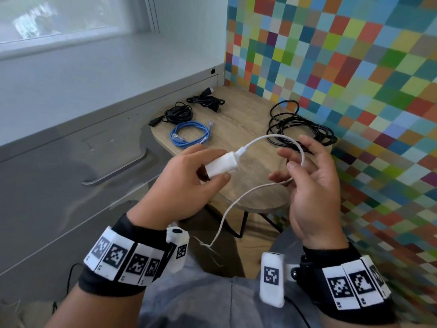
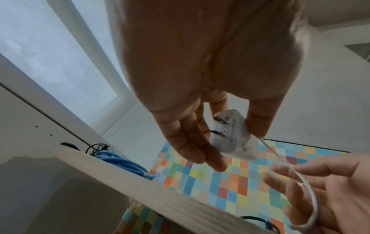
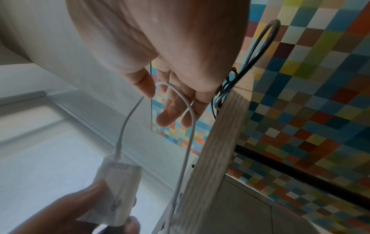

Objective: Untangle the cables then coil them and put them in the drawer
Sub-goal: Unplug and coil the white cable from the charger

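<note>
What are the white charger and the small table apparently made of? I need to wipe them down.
The charger looks like smooth white plastic with a slight gloss; prongs show in the left wrist view. The table shows pale wood grain on top and edge, matte; solid wood or laminate, I cannot tell. Its legs look like thin black metal.
</note>
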`<state>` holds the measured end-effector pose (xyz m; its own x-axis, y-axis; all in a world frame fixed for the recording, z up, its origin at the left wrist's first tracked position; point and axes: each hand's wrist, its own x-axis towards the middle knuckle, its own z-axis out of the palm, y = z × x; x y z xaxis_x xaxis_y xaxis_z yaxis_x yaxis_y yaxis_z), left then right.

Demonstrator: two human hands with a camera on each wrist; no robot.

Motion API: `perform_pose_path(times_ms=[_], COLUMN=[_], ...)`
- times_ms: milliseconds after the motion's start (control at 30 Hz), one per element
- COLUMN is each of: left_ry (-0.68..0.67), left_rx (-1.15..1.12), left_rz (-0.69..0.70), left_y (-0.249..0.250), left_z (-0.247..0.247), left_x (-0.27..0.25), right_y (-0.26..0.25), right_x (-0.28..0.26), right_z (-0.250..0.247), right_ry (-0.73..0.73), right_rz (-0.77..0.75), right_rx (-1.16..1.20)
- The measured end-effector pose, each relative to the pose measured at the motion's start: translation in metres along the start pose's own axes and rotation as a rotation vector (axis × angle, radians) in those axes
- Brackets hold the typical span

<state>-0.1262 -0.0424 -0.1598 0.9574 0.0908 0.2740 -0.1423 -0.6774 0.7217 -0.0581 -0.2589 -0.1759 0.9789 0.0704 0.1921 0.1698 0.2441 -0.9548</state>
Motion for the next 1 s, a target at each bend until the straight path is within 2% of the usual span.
perform_pose_path(times_ms=[67, 267, 367, 433, 567, 667, 767, 1000], left_ry=[-0.018, -0.055, -0.05, -0.024, 0.027, 0.01, -0.003, -0.014], left_rx=[-0.006, 0.053, 0.062, 0.055, -0.005, -0.023, 0.015, 0.006], left_rz=[0.041, 0.13, 0.148, 0.169, 0.198, 0.209, 0.221, 0.249], left_y=[0.001, 0.0, 0.0, 0.001, 0.004, 0.004, 0.004, 0.008], left_z=[-0.003, -0.003, -0.003, -0.004, -0.007, -0.008, -0.009, -0.007], left_x=[-0.003, -0.008, -0.008, -0.008, -0.009, -0.009, -0.009, -0.012], right_y=[-0.002, -0.008, -0.013, -0.013, -0.018, -0.029, -0.037, -0.04], right_x=[-0.001, -0.007, -0.011, -0.014, -0.018, -0.018, -0.019, -0.015], right_z=[0.002, 0.001, 0.002, 0.005, 0.011, 0.013, 0.014, 0.012], right_ry=[-0.008, 0.013, -0.071, -0.131, -0.179, -0.247, -0.305, -0.342], right_rz=[-0.038, -0.317, -0.482, -0.535, -0.454, -0.332, -0.276, -0.111], right_rx=[-0.052, -0.457, -0.614, -0.689, -0.663, -0.556, -0.508, -0.446])
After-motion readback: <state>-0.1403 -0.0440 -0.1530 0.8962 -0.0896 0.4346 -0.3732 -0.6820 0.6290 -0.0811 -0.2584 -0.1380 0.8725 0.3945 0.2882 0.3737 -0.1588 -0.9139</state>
